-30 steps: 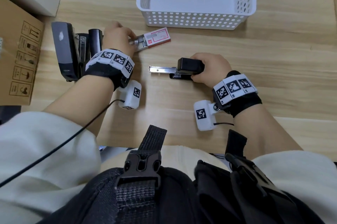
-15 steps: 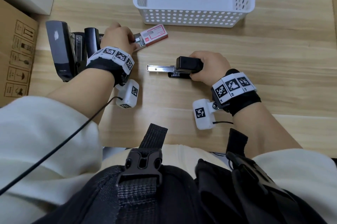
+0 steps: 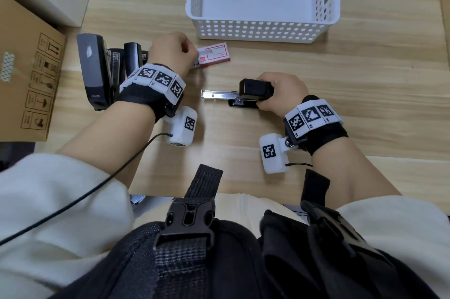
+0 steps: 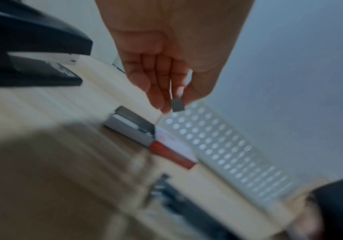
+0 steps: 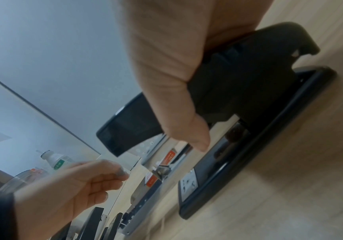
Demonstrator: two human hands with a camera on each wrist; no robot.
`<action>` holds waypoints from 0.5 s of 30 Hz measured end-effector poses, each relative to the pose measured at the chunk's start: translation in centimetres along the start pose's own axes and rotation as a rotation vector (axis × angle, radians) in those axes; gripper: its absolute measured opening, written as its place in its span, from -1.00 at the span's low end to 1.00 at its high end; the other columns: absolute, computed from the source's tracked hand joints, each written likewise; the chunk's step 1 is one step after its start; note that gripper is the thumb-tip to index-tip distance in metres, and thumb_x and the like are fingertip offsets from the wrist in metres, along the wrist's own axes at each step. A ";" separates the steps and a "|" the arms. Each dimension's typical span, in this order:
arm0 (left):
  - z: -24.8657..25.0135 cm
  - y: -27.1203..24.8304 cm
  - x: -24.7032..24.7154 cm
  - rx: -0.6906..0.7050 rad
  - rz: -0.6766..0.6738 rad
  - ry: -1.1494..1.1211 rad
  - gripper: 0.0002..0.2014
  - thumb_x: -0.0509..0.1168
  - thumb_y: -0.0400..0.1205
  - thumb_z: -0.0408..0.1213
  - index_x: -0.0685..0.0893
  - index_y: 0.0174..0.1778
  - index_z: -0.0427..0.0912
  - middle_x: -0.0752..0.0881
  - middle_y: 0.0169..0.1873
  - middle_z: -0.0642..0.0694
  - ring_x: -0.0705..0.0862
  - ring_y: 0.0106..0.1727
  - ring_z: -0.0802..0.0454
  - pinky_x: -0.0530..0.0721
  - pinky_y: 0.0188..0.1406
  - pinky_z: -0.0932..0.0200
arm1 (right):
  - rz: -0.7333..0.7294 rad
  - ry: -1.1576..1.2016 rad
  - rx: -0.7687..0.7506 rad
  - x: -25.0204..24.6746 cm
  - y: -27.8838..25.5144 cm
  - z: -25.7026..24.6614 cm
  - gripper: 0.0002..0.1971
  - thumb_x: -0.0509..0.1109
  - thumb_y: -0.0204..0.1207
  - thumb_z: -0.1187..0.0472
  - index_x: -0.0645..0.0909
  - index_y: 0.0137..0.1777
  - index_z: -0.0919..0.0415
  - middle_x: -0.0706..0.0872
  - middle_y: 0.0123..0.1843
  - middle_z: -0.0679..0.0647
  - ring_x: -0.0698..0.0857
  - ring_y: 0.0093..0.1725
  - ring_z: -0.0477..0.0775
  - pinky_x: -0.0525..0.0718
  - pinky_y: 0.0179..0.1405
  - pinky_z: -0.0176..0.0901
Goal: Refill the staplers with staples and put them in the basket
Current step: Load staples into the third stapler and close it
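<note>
The right hand (image 3: 283,94) grips the opened black stapler (image 3: 246,98) mid-surface, the left hand (image 3: 171,53) pinches a staple strip (image 4: 177,104) above the red-and-white staple box (image 3: 214,56), near the white basket (image 3: 255,29); printing is unreadable.

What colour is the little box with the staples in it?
The staple box is white with red trim and a grey inner tray; the head view shows it best.
</note>
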State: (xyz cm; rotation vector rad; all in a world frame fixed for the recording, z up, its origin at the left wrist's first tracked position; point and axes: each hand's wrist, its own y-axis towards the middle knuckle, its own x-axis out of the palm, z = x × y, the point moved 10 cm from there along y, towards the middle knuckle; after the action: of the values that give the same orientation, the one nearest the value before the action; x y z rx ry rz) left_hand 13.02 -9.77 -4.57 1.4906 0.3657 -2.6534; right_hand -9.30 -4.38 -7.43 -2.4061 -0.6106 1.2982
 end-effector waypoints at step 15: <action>1.0 -4.5 3.4 -0.011 -0.297 -0.606 -0.94 0.38 0.51 -0.38 0.72 -0.27 -0.21 0.68 -0.56 0.02 0.67 -0.48 0.24 0.58 -0.43 0.46 | 0.012 -0.003 0.005 0.0 -0.3 -0.1 -0.63 0.43 0.29 0.33 0.62 0.08 -0.02 0.63 -0.16 -0.06 0.58 -0.13 0.05 0.43 -0.19 -0.22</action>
State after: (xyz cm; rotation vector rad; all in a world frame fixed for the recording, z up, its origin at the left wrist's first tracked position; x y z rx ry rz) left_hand 9.59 -5.51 -6.16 0.5977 0.5743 -3.1378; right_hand -9.29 -4.11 -7.26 -2.4081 -0.5936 1.3064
